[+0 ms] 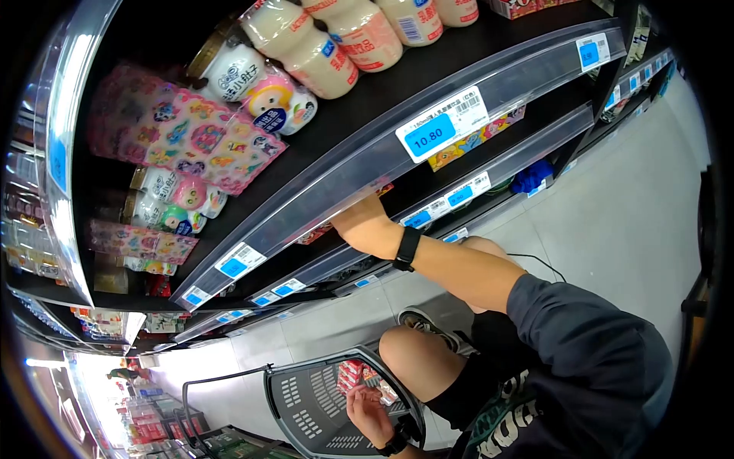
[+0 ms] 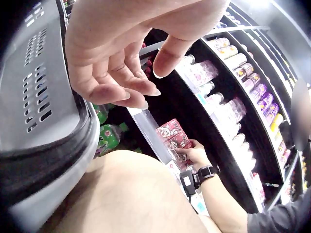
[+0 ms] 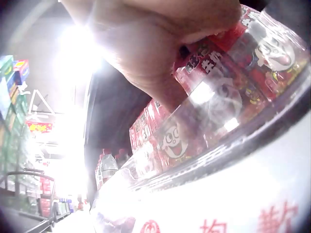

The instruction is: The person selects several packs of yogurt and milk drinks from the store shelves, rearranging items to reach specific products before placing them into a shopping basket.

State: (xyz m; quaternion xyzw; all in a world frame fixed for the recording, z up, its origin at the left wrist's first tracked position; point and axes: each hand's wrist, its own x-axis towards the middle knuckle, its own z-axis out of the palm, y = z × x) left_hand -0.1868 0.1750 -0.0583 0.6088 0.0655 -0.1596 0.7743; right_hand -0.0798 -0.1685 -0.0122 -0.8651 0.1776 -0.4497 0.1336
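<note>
Red cartons point(image 3: 221, 80), printed with a cartoon face and white characters, stood in a row on a lower shelf, behind a clear front strip point(image 3: 146, 167). The right hand point(image 3: 141, 43) was positioned over the top of this row, in contact with the cartons, with one digit directed downward beside a carton. Its other fingertips were concealed; whether the hand gripped a carton could not be determined. A black wrist device point(image 1: 407, 249) was fastened at the right wrist.

The left hand point(image 2: 131, 53) held nothing; its fingers were loosely bent and the thumb was spread apart from them. In the head view, this hand was located over the grey basket point(image 1: 317, 382), near red packs point(image 1: 350, 375) lying inside. Contact between the left hand and these packs could not be confirmed. The basket was beside the person's bare knee point(image 1: 409, 356), above a pale tiled floor point(image 1: 550, 222).

The shelf above the right hand carried pale bottles with pink print point(image 1: 302, 46), white containers with cartoon print point(image 1: 237, 73) and pink patterned sheets point(image 1: 195, 126). A price label point(image 1: 443, 126) on its front edge read 10.80. Green bottles point(image 2: 109, 138) appeared beyond the basket in the left wrist view.
</note>
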